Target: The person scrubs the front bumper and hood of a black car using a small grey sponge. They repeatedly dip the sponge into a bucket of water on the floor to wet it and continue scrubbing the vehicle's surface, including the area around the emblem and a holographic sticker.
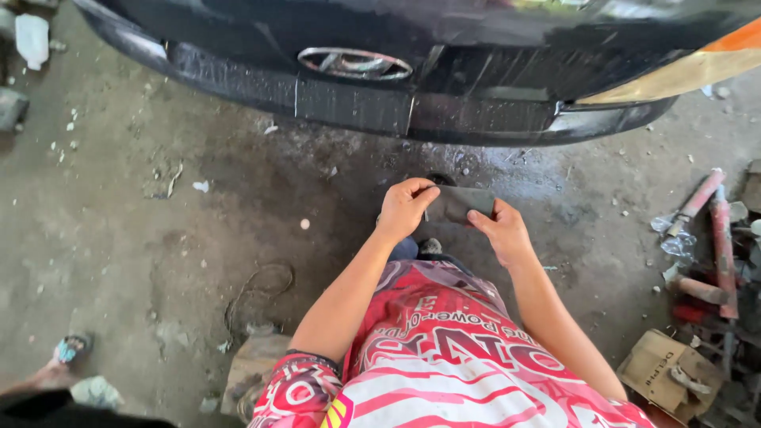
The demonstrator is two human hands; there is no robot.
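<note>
Frame centre: left hand (406, 208) and right hand (501, 231) each closed on dark flat pad (460, 203); brown cardboard box (664, 371) lower right.

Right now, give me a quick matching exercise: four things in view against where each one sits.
Things:
1. dark flat piece
2. car bumper
3. cardboard box
4. sandalled foot

Places:
A. lower left edge
B. across the top
C. between the left hand and right hand
D. lower right, beside reddish metal tubes

Pairs: 1-C, 2-B, 3-D, 4-A
</note>
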